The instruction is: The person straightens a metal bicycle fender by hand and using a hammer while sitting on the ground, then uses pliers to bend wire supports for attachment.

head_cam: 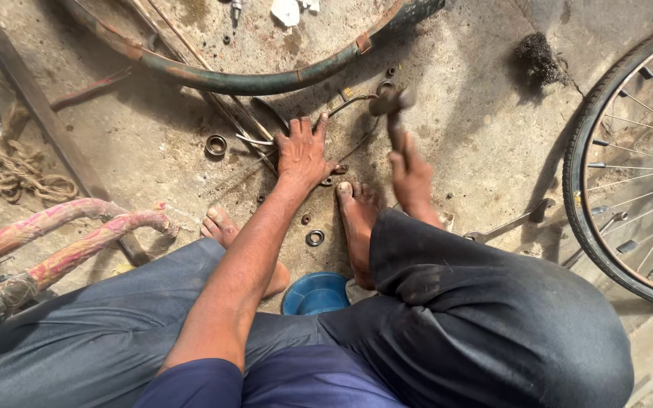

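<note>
The person squats barefoot on a stained concrete floor, and the clutter is best placed from the left hand, which lies flat with fingers spread, pressing a thin curved metal stay down on the floor. Just beyond that hand arcs a rusted green mudguard, touching thin rods that run under it. To the left of the hand sits a dark bearing ring, well apart from it. Nearer the person than the hand lie a smaller ring and a few loose nuts, between the two bare feet, and nearer again a blue bowl shows between the knees. Far to the right of the hand stands a spoked bicycle wheel, and between it and the right knee lies a flat spanner. To the far left of the hand are a coil of rope and a tape-wrapped frame tube.

The right hand, just right of the left one, has its grip closed around the handle of a hammer. The hammer is blurred; its dull grey head hangs above the floor, just right of the left fingertips, handle dark and short. The right foot lies directly below both hands, crowding the spot.
</note>
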